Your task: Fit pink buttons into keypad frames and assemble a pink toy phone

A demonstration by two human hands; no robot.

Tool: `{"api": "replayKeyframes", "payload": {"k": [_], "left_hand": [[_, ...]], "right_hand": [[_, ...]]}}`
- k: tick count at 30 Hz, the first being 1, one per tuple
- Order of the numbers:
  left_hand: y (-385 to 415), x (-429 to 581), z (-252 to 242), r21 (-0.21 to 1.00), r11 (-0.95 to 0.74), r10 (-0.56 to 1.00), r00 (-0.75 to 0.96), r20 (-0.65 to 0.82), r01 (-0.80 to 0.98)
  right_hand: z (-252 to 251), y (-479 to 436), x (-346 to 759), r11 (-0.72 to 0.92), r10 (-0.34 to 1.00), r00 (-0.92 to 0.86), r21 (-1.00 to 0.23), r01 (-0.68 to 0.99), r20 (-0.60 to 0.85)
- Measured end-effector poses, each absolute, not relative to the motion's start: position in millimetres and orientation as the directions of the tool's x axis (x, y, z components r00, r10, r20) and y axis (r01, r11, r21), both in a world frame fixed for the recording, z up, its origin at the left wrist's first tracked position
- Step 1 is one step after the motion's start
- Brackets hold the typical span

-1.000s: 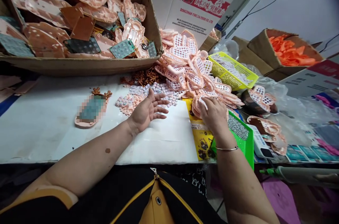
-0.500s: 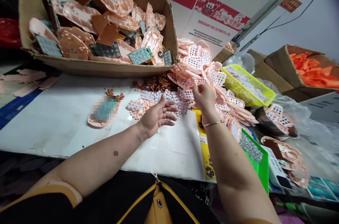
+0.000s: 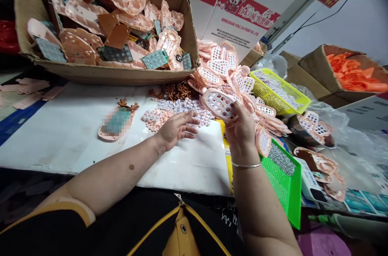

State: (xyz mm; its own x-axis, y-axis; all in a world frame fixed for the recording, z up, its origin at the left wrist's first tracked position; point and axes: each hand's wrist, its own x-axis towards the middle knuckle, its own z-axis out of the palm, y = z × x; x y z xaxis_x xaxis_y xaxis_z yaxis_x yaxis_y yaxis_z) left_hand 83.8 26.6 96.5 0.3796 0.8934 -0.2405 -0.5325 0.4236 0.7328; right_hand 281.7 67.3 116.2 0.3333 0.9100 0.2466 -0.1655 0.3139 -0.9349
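Pinched in my right hand [image 3: 242,129] is a pink plastic shell [image 3: 218,104] with rows of holes, held tilted in front of a heap of similar pink shells [image 3: 220,66]. My left hand [image 3: 176,131] hangs open, palm turned to the right, with nothing in it. Just beyond its fingers lie small printed button pieces [image 3: 194,105] and little pink parts [image 3: 154,118] in a loose pile. Brown antler-shaped pieces [image 3: 177,91] lie behind them. To the left on the white tabletop rests a pink shell with brown antlers [image 3: 106,134], its middle blurred out.
A cardboard box [image 3: 121,76] full of pink shells and circuit boards stands at the back left. On the right are a yellow basket [image 3: 266,98], a green tray [image 3: 280,191] with small metal pieces, and a box of orange parts [image 3: 354,72].
My right hand has drawn back from the heap of shells, now holding one perforated pink shell. My left hand stays open and has barely moved. The view has shifted slightly.
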Motion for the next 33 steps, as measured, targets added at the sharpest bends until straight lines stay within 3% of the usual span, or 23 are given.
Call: {"api": "replayKeyframes", "payload": {"k": [5,8,10,12,15,19,22,26,31,33], "left_hand": [[25.2,88.1,95.2,0.762,0.385,0.907,0.366,-0.207,-0.521],[27.0,88.3,95.4,0.707,0.416,0.902,0.357,-0.242,-0.572],[29.2,86.2,96.4,0.623,0.483,0.873,0.396,-0.285,-0.615],[31.0,82.7,97.9,0.548,0.556,0.827,0.481,-0.291,-0.625],[31.3,76.8,100.2,0.533,0.62,0.754,0.625,-0.202,-0.576],[27.9,72.1,102.6,0.552,0.664,0.635,0.77,-0.06,-0.504],[25.4,71.9,102.9,0.559,0.693,0.574,0.818,-0.043,-0.456],[23.9,72.7,101.5,0.564,0.652,0.628,0.778,-0.027,-0.507],[29.5,65.9,105.6,0.575,0.506,0.782,0.623,0.009,-0.643],[33.1,60.3,109.1,0.56,0.405,0.855,0.517,0.047,-0.722]], "right_hand": [[92.1,30.7,253.6,0.325,0.901,0.326,-0.943,-0.068,0.287],[86.1,17.9,245.0,0.42,0.832,0.323,-0.892,0.166,0.451],[87.3,11.6,245.5,0.522,0.748,0.207,-0.752,0.404,0.63],[91.6,7.4,250.4,0.619,0.657,-0.008,-0.534,0.575,0.753],[99.7,5.9,262.4,0.691,0.592,-0.219,-0.349,0.633,0.776],[110.1,11.7,276.2,0.693,0.656,-0.249,-0.438,0.572,0.713],[118.3,19.7,277.0,0.711,0.684,-0.329,-0.495,0.499,0.651],[125.0,31.8,267.6,0.685,0.72,-0.402,-0.489,0.539,0.566],[110.8,36.7,267.2,0.564,0.749,-0.118,-0.533,0.631,0.652],[98.0,33.5,271.1,0.486,0.811,-0.08,-0.592,0.643,0.579]]}}
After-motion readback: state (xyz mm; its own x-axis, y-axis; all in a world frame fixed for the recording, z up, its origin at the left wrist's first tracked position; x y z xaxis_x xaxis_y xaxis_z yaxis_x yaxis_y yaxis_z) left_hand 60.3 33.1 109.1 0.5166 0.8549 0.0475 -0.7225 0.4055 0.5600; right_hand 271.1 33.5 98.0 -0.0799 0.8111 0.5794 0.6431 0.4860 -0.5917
